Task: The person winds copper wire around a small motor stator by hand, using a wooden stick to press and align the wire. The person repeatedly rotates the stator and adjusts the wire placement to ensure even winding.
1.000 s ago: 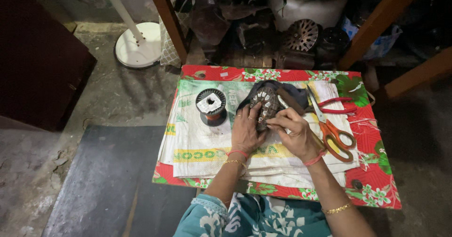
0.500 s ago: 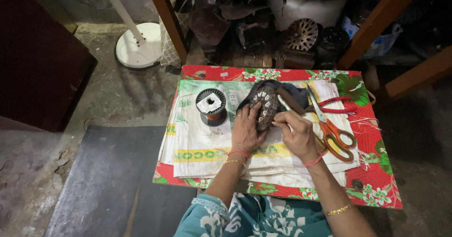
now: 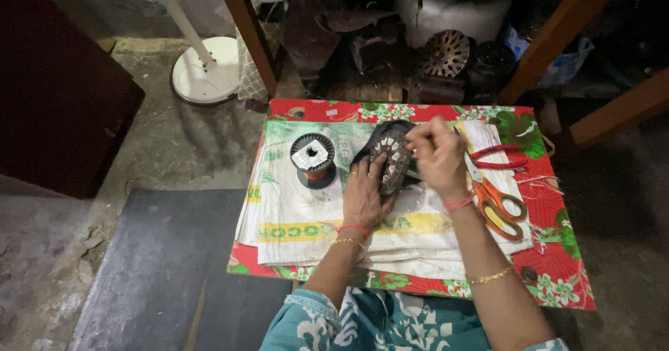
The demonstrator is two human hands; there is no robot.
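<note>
Both hands (image 3: 401, 177) on dark, perhaps metal, slotted core (image 3: 391, 159).

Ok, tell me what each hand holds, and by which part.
Left hand steadies the round slotted metal core by its left rim; right hand pinches at its top edge, held item too small to tell.

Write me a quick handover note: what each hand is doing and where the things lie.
Left hand steadies the round slotted metal core, tilted on edge on the white sack.
Right hand is pinched at the core's upper rim; what it grips is too small to tell.
Copper wire spool stands left of the core, untouched.
Orange scissors and red-handled pliers lie to the right.
How far the work has got cannot be judged.
</note>
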